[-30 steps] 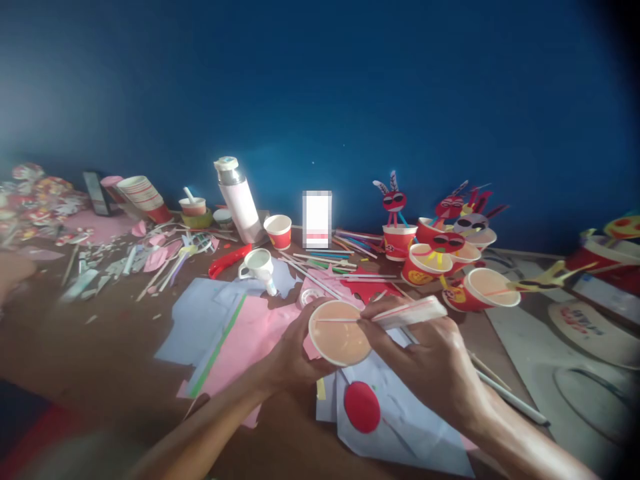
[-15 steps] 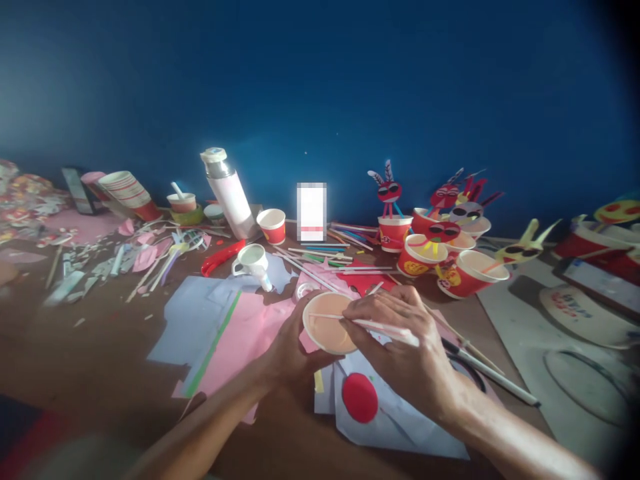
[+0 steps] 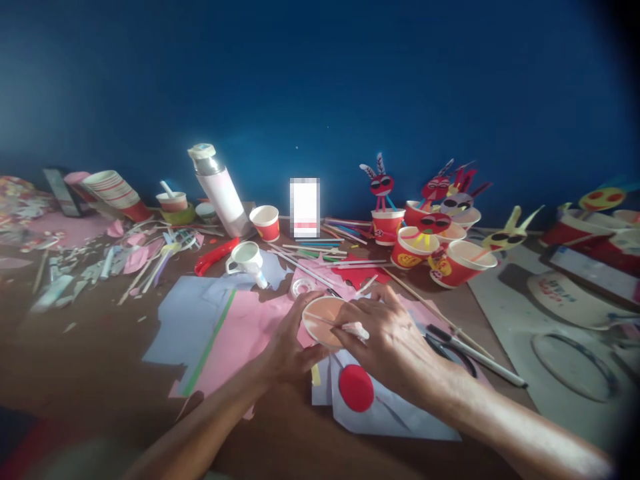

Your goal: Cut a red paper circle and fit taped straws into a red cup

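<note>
A round paper cup [image 3: 316, 312] is gripped in my left hand [image 3: 287, 343], its white rim and peach-coloured round face turned towards me. I cannot tell whether that face is the inside or the base. My right hand [image 3: 387, 333] pinches a thin pale stick [image 3: 359, 330], whose far part lies across the cup's face. Its thicker whitish end sticks out from between my fingers. Under my hands are pink paper [image 3: 245, 327], bluish-white paper sheets [image 3: 395, 417] and a red paper disc [image 3: 356, 388]. A roll of tape [image 3: 302, 288] lies just beyond the cup.
Behind stand a white flask [image 3: 223, 197], a red paper cup [image 3: 265, 223] and a white mug [image 3: 245, 259]. Several decorated cups [image 3: 463, 265] with paper faces are at the right. Paper scraps [image 3: 145, 257] litter the left; scissors [image 3: 453, 353] and a long rod [image 3: 487, 363] lie right.
My right hand has tilted and the stick now points more towards me, its thick end closer to the cup. The cup is tilted slightly differently. The whole view has shifted a little.
</note>
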Demonstrator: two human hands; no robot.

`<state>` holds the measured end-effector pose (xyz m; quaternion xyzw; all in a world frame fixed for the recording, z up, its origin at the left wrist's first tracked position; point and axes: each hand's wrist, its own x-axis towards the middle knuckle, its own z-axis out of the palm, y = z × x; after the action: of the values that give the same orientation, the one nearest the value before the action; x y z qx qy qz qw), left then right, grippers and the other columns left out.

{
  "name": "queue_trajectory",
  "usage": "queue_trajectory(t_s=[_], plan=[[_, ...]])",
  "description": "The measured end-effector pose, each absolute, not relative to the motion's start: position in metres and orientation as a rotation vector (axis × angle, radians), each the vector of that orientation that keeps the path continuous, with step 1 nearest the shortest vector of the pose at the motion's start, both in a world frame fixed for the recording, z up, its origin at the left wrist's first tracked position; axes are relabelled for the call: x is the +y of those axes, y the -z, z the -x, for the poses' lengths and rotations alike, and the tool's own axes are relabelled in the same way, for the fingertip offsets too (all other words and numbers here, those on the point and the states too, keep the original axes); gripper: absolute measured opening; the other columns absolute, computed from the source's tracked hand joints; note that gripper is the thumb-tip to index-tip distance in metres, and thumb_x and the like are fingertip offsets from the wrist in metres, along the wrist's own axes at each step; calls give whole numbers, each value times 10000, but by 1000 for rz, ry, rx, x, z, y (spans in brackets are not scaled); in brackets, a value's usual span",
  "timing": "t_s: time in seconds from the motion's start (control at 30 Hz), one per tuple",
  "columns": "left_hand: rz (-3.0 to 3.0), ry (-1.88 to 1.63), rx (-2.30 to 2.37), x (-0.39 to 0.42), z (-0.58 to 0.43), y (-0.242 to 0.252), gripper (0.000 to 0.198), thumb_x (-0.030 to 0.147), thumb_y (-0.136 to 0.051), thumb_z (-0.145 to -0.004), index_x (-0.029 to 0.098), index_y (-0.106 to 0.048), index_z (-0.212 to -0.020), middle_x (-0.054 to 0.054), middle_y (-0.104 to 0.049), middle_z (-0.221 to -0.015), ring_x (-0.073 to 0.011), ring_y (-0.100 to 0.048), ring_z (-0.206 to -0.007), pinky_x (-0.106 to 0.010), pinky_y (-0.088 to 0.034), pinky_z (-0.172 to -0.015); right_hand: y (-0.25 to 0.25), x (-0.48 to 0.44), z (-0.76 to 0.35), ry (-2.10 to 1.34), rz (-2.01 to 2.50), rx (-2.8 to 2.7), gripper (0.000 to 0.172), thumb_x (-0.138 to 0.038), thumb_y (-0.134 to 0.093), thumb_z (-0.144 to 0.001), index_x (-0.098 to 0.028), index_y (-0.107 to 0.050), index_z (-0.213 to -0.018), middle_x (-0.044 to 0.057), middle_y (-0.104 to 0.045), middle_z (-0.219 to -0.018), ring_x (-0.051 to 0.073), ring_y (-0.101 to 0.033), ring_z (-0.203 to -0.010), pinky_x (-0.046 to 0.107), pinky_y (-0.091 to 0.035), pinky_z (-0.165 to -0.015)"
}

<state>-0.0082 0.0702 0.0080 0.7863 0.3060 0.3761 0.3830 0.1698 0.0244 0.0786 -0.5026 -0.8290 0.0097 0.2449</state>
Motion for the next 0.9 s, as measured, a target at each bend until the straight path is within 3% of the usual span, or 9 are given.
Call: queue_trajectory(t_s=[0.17, 0.33, 0.43, 0.5, 0.57, 0.7, 0.77, 0.9], plan=[[-2218, -1100, 665, 75, 3, -12, 700, 319, -704, -682, 198, -363, -1281, -157, -436, -1270, -330, -397, -1212, -495, -365, -981, -74, 27, -168, -3, 1343, -2266, 149, -86, -466, -813, -174, -562, -741, 21, -671, -700, 147, -540, -563, 331, -296, -718], [-2210, -1018, 772, 75, 6, -10, 814, 368, -745, -625, 214, -352, -1320, -169, -320, -1380, -380, -273, -1294, -556, -296, -1017, -68, 33, -162, -60, 1385, -2141, 120, -141, -517, -804, -191, -582, -718, 10, -693, -720, 150, -555, -583, 340, -313, -731], [-1984, -974, 766, 71, 7, -10, 947, 359, -751, -618, 245, -218, -1393, -149, -243, -1447, -366, -224, -1327, -533, -290, -1036, -72, 34, -164, -177, 1429, -2068, 146, -119, -519, -799, -196, -596, -700, 2, -700, -718, 162, -585, -624, 346, -336, -735], [-1726, -996, 722, 68, 6, -11, 990, 339, -742, -640, 286, -123, -1411, -130, -231, -1462, -331, -315, -1297, -475, -368, -1005, -75, 35, -168, -237, 1476, -1991, 128, -147, -537, -801, -198, -604, -705, 4, -698, -707, 176, -599, -663, 345, -364, -733], [-1490, -1014, 678, 68, 3, -12, 904, 323, -718, -681, 301, -162, -1393, -119, -331, -1414, -294, -443, -1216, -426, -433, -951, -76, 35, -172, -256, 1507, -1920, 101, -198, -555, -806, -198, -622, -730, 18, -694, -701, 187, -604, -684, 328, -399, -691], [-1255, -912, 668, 70, 1, -12, 581, 343, -683, -721, 203, -443, -1232, -116, -580, -1158, -280, -567, -1070, -409, -473, -885, -71, 35, -176, -329, 1550, -1906, 134, -251, -560, -819, -196, -643, -729, 25, -683, -669, 180, -595, -637, 293, -417, -587], [-1236, -870, 690, 70, 0, -11, 489, 325, -668, -740, 184, -498, -1177, -120, -600, -1127, -278, -575, -1054, -413, -474, -882, -69, 36, -176, -346, 1575, -1933, 161, -244, -561, -816, -189, -631, -682, 20, -671, -632, 179, -589, -622, 300, -419, -598], [-1348, -921, 654, 68, 0, -12, 427, 295, -653, -753, 216, -546, -1158, -104, -493, -1286, -293, -484, -1172, -411, -454, -928, -68, 38, -173, -375, 1516, -1975, 93, -190, -580, -803, -213, -657, -758, -8, -698, -689, 161, -612, -652, 316, -432, -720]])
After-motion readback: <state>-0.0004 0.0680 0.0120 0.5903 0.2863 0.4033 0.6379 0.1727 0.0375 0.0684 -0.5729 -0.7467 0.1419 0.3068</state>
